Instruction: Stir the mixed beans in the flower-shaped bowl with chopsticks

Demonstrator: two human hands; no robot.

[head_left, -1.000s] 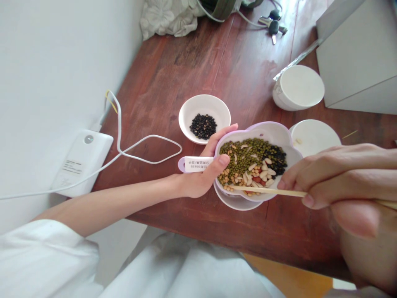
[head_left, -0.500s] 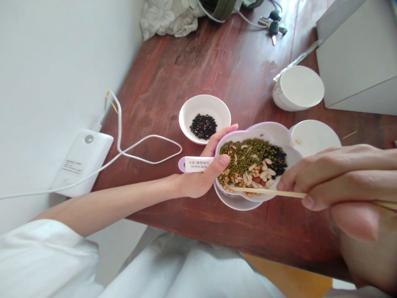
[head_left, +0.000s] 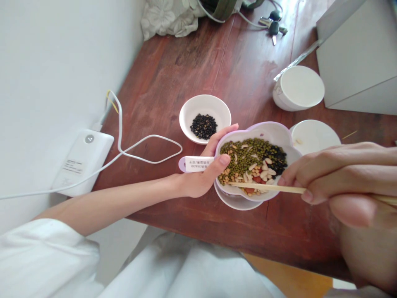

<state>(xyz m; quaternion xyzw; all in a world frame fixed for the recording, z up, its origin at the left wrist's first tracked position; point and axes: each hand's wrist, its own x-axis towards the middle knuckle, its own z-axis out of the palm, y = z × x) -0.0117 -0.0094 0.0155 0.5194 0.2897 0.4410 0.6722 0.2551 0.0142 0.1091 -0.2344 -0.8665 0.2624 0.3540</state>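
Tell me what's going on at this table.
A person's left hand grips the side of a lilac bowl filled with mixed beans, at the near edge of the wooden table. The right hand holds chopsticks, their tips lying in the mix at the bowl's near side. Just behind the bowl sits a small white dish with a heap of black beans.

Keys (head_left: 273, 25) at 1 o'clock. Crumpled cloth (head_left: 169, 18) at 11. White charger (head_left: 82, 161), looped cable (head_left: 145, 153) at 9. Grey box (head_left: 356, 54) at 2.
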